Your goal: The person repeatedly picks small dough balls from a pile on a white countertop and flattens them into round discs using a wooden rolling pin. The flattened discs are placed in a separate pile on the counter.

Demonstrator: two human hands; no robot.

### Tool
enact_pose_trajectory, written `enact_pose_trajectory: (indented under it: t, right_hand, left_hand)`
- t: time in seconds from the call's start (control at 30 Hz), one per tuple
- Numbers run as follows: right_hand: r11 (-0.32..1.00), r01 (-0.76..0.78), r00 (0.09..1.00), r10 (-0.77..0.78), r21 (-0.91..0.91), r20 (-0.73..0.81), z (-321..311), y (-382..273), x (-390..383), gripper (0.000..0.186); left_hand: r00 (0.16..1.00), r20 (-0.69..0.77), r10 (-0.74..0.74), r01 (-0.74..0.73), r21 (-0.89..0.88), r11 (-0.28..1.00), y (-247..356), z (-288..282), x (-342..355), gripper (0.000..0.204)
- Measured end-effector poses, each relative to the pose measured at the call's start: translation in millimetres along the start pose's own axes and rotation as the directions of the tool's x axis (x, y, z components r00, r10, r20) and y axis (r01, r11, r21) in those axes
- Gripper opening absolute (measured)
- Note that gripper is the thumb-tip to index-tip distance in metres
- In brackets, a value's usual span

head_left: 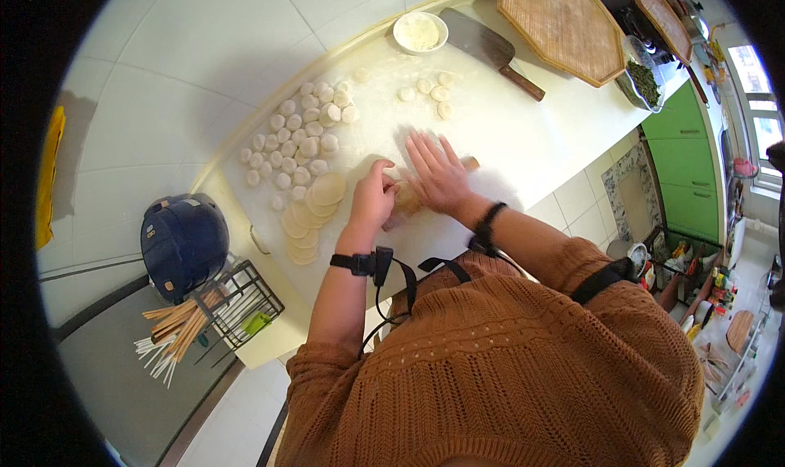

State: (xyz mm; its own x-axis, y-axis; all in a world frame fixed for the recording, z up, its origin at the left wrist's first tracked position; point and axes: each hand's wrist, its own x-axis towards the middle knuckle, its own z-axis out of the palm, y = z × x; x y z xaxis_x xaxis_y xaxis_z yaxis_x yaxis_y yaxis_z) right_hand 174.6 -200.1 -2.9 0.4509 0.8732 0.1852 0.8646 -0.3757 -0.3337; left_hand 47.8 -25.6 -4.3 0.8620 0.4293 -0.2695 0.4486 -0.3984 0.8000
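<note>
My right hand [440, 172] lies flat with its fingers stretched, pressing on a wooden rolling pin; only the pin's tip [472, 163] shows clearly beside the palm. Close by, my left hand [375, 195] is curled, its thumb and fingers at the edge of a dough wrapper [402, 199] that is blurred and partly hidden between the hands. Left of my left hand, flat round wrappers [304, 218] overlap in a stack. Beyond them sit many small floured dough pieces [296, 136]. Several more dough pieces [442, 93] lie past my right hand.
A white bowl of flour [420, 33] and a cleaver [491, 48] lie at the counter's back. Farther right are a woven tray [561, 27] and a container of chopped greens [643, 81]. A dark blue appliance [185, 242] and a chopstick rack [239, 303] stand at the left.
</note>
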Motion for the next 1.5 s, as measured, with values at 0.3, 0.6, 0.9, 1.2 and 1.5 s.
enact_pose_trajectory:
  t: [0.3, 0.6, 0.9, 1.2, 1.5]
  right_hand:
    - [0.991, -0.085, 0.986, 0.069, -0.099, -0.150, 12.7, -8.7, 59.8, 0.063]
    - [0.993, -0.062, 0.998, 0.065, -0.101, 0.024, -1.3, -11.2, -28.9, 0.074]
    - [0.986, -0.162, 0.985, 0.164, -0.031, 0.046, -4.0, -14.2, 19.5, 0.072]
    - [0.987, -0.138, 0.985, 0.128, -0.078, -0.115, 23.7, -6.9, 53.4, 0.067]
    - [0.977, -0.172, 0.984, 0.164, -0.126, -0.068, -6.0, -14.4, -7.8, 0.071]
  left_hand:
    - [0.996, -0.058, -0.075, 0.076, 0.017, 0.997, 7.2, 5.1, 0.3, 0.045]
    - [0.969, -0.148, -0.196, 0.171, -0.166, 0.971, -2.3, 4.4, -22.0, 0.048]
    - [1.000, 0.008, -0.029, 0.030, -0.060, 0.998, -6.4, -10.7, 21.1, 0.040]
    - [0.979, -0.194, -0.061, 0.070, 0.040, 0.997, 4.3, 2.2, -2.4, 0.066]
    - [0.974, -0.204, -0.094, 0.074, -0.100, 0.992, -18.9, -6.2, 19.2, 0.052]
